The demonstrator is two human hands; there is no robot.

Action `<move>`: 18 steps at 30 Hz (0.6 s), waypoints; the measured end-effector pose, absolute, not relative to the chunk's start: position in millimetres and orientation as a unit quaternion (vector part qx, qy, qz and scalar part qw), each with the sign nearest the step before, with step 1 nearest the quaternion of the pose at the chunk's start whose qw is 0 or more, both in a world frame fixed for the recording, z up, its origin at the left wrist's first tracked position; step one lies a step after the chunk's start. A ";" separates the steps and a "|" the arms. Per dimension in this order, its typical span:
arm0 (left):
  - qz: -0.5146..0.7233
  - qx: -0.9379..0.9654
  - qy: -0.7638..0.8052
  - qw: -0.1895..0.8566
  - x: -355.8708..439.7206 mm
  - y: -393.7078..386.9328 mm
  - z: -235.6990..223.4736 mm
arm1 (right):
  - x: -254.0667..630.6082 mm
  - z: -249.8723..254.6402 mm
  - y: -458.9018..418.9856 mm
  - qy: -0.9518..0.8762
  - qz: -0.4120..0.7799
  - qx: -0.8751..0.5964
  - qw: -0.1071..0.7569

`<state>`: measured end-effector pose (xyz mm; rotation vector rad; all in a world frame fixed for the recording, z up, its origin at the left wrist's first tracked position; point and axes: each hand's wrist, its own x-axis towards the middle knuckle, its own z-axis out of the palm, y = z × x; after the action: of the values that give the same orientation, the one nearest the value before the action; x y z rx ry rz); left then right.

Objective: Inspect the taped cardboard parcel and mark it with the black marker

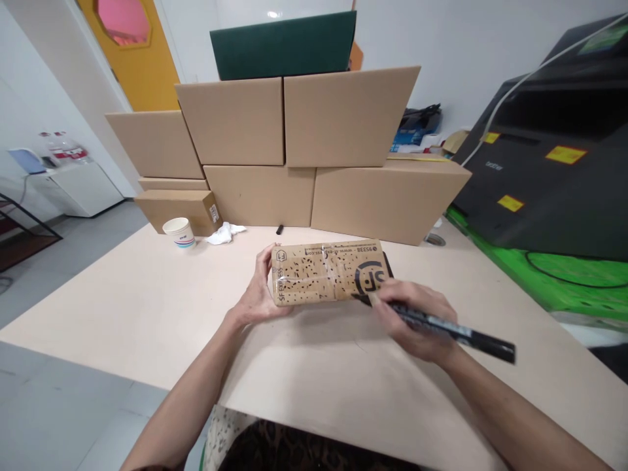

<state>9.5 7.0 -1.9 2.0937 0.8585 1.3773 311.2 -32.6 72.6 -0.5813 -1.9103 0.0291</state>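
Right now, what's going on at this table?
A person's left hand grips one end of a small SF Express carton, while the right hand holds a black marker, its tip by the carton's near edge, close to the SF logo. Touching or not, I can't tell. Many short black marks cover the carton's facing side. Farther back on the table lies a small black piece, probably the marker's cap, in front of stacked cardboard boxes.
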 end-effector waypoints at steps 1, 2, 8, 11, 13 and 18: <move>0.505 0.762 0.320 0.247 10.3 6.7 -1.3 | 318.7 68.5 -35.2 -0.832 0.008 -0.212 0.512; 0.507 0.758 0.326 0.250 11.1 6.3 -0.7 | 326.1 62.6 -37.3 -0.861 0.004 -0.178 0.476; 0.524 0.746 0.330 0.247 14.5 6.5 2.2 | 355.8 0.8 -35.4 -0.938 -0.130 -0.216 0.239; 0.529 0.740 0.328 0.255 14.6 7.3 2.3 | 360.9 -25.2 -29.1 -0.935 -0.155 -0.264 0.180; 0.533 0.730 0.333 0.270 14.4 7.6 1.9 | 362.7 -33.2 -26.3 -0.938 -0.136 -0.285 0.145; 0.539 0.715 0.334 0.295 14.5 6.8 2.1 | 370.4 -30.3 -20.1 -0.919 0.003 -0.379 0.109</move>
<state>14.5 6.8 2.1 1.9014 0.8895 1.4347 370.4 -20.1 -30.3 -1.1137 -2.7023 0.0074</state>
